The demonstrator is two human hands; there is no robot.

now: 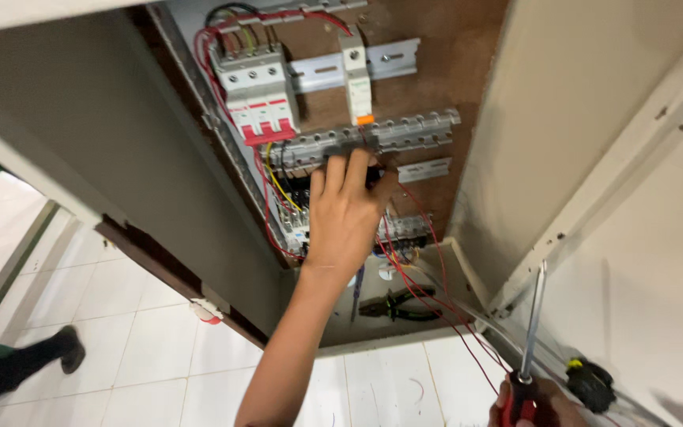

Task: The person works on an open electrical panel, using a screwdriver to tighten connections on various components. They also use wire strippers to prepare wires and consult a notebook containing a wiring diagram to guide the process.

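Note:
An open electrical cabinet [120, 158] fills the head view, its brown backboard carrying a white three-pole breaker with red levers [256, 91], a slim white module [356, 75] and a perforated grey wiring duct [405, 133]. My left hand [345, 209] reaches up into the cabinet, its fingers pressed on a small black part just under the duct, among red and yellow wires. At the bottom right, my right hand [535, 403] grips the red and black handle of a long screwdriver [531, 324] whose shaft points up beside the cabinet door.
Pliers with dark handles [397, 304] lie on the cabinet floor. Loose red wires [444, 308] trail out toward the lower right. The open door [618, 190] stands at right. A dark shoe and leg of another person [65, 352] rest on the white tiled floor at left.

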